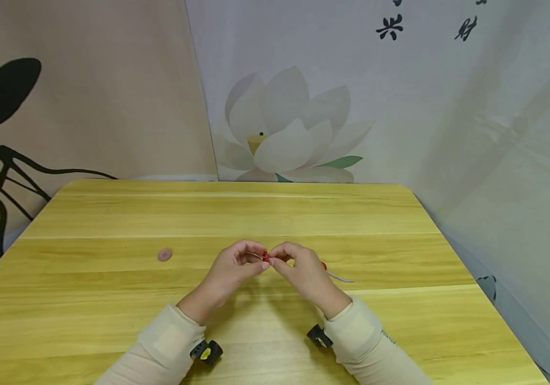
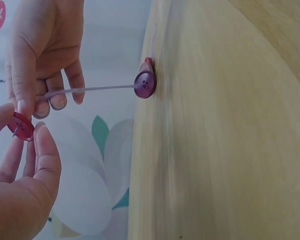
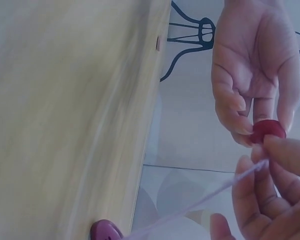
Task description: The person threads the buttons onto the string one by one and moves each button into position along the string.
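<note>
Between thumb and fingertips, my left hand (image 1: pixel 233 269) pinches a round red button (image 2: pixel 21 126) standing on edge. The tip of a pale lilac cord (image 2: pixel 100 89) pokes out through the button's face. On the other side of it, my right hand (image 1: pixel 305 271) pinches the cord close against the button. From there the cord runs down to a purple button (image 2: pixel 145 84) at the table, threaded on it. Behind that, a red button (image 1: pixel 324 265) shows partly past my right hand, and the cord's tail lies on the wood.
A dusty-pink button (image 1: pixel 164 254) lies by itself on the wooden table (image 1: pixel 275 214), left of my hands. Behind the table hangs a printed cloth (image 1: pixel 303 123) with a lotus. A small black camera is strapped on each wrist.
</note>
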The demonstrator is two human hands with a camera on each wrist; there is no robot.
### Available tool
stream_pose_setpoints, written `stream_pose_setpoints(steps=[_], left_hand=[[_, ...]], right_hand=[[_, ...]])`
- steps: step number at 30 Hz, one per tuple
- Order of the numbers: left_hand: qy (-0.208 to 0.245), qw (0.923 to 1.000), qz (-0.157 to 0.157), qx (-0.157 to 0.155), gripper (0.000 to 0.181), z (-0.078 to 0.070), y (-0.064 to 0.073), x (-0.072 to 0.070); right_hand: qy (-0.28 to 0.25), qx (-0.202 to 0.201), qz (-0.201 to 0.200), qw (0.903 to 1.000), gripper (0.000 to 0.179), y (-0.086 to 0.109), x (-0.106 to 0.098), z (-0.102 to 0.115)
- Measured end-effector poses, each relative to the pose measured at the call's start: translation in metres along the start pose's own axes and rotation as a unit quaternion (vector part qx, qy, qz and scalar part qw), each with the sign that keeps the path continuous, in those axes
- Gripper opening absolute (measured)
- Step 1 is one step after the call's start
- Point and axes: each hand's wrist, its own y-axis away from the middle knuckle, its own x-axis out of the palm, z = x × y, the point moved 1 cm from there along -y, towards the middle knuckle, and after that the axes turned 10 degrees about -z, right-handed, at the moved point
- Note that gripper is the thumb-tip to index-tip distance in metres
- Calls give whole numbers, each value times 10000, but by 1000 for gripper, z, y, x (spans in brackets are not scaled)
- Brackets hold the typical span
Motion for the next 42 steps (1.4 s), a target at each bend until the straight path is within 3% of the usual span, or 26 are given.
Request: stream_pose_setpoints(steps=[9,20,28,36,42], left_hand=[[218,9997,-37,-36,29,-2,1,1],[167,9997,-138,-69,26,-4,1,1],[183,9997,-167,-60,26,-4,1,0],[150,9998,-112,108,25,-2,0,0],[160,9999,-31,46,22,-1,0,2]], right_hand=[[-108,19,-70,9999,3,0,1,-1],[-280,-12,55,9996,10,1,-1,0],[-318,278,30,9991,10,1,-1,2],[-334,340,-90,9988,5,1,-1,1],[-404,343,-125,9985,4,1,-1,1]])
